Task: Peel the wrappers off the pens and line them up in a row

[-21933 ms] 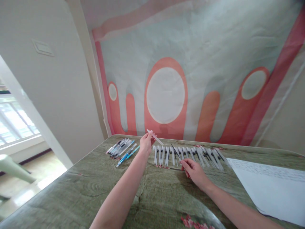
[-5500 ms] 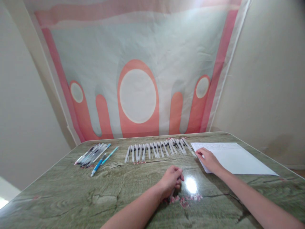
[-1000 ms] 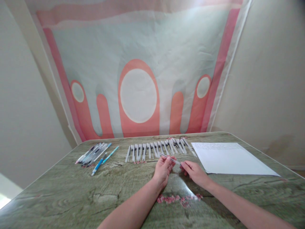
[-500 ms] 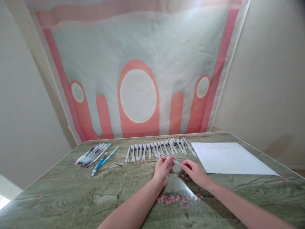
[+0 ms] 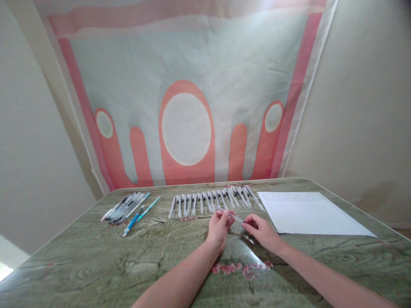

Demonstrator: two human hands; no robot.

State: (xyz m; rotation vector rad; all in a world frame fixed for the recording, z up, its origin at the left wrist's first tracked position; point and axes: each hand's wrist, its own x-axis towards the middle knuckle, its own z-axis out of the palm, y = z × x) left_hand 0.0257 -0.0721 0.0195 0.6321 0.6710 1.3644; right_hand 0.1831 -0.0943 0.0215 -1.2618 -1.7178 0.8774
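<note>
A slim, clear pen (image 5: 236, 217) slants between my hands, low over the table. My left hand (image 5: 218, 227) pinches its middle between thumb and fingers, and the pen's far tip points up and left. At the lower right end, the fingertips of my right hand (image 5: 262, 232) are closed on the pen; they hide that end. Just beyond, a row of clear pens with dark grips (image 5: 194, 204) lies side by side on the table.
At left lies a pile of mixed pens (image 5: 123, 208), beside a blue pen (image 5: 133, 221) and a turquoise pen (image 5: 149, 208). A white sheet of paper (image 5: 311, 214) with handwriting along its top is at right. The wood-patterned table (image 5: 96, 261) meets a printed cloth (image 5: 186, 55) behind.
My right hand has shifted very slightly at the pen's end. The left hand keeps its pinch, and everything on the table stays put.
</note>
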